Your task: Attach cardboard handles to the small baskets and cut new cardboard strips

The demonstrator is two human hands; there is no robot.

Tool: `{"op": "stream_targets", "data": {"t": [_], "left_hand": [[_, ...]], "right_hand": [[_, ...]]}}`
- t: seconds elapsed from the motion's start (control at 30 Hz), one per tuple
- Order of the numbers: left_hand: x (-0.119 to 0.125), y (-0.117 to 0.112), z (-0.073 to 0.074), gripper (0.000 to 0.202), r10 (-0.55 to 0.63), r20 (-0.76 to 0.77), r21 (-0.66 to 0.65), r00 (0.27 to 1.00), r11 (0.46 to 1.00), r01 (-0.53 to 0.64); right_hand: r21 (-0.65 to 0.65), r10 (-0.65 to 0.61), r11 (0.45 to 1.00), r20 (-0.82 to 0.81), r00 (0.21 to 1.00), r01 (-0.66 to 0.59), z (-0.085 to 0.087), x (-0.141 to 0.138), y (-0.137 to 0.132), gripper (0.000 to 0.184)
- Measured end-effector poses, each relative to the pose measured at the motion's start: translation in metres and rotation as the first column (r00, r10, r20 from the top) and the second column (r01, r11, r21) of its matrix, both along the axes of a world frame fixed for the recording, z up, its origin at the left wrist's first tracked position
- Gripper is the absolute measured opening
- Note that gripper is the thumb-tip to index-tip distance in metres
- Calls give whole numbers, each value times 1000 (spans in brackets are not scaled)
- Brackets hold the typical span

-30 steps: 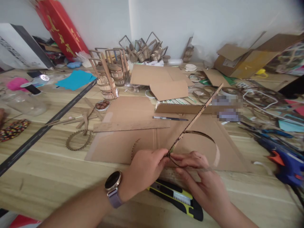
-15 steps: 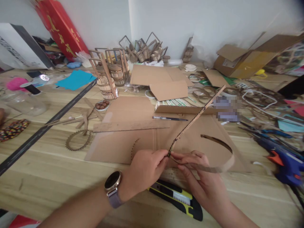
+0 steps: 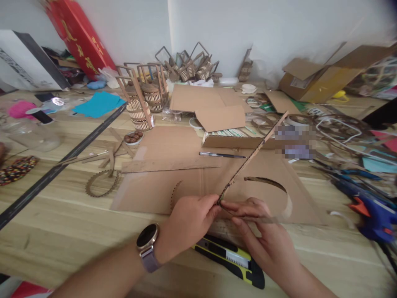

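Observation:
My left hand (image 3: 189, 221), with a watch on its wrist, pinches the near end of a long thin corrugated cardboard strip (image 3: 251, 157). The strip slants up and away to the right over a flat cardboard sheet (image 3: 161, 188). My right hand (image 3: 263, 231) pinches the same strip right beside the left fingers. From there a peeled paper layer (image 3: 279, 196) curls out to the right in a loop. Under both hands lies a yellow and black utility knife (image 3: 231, 260) on the wooden table (image 3: 62, 223).
A pen (image 3: 221, 155) and a cardboard ruler-like strip (image 3: 170, 165) lie on the sheet. A toothed cardboard ring (image 3: 102, 182), woven cardboard baskets (image 3: 145, 97), a long black bar (image 3: 62, 163), a blue glue gun (image 3: 372, 211) and open boxes (image 3: 322, 76) crowd the table.
The curled paper loop swung out to the right, then came back in closer. The strip's far end wobbled slightly. Both hands stayed pinched at the same spot.

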State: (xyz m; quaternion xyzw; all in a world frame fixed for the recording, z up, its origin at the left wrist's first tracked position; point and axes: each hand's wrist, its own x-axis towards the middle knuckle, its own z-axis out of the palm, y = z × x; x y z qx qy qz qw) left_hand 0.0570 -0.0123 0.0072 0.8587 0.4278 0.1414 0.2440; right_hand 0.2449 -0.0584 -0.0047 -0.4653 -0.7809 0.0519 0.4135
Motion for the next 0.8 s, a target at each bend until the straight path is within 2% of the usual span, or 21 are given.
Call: {"op": "stream_targets", "data": {"t": [0.23, 0.5, 0.8], "left_hand": [[0, -1, 1, 18, -10, -10, 8, 1000, 1000, 10], [-2, -1, -5, 23, -20, 89, 92, 996, 996, 12], [-2, -1, -3, 20, -6, 111, 64, 994, 998, -1]], "right_hand": [[4, 24, 1000, -1, 1000, -24, -1, -1, 2, 10], [17, 21, 1000, 46, 999, -22, 1, 2, 1, 16], [31, -2, 1000, 30, 1000, 1, 2, 2, 1, 12]]}}
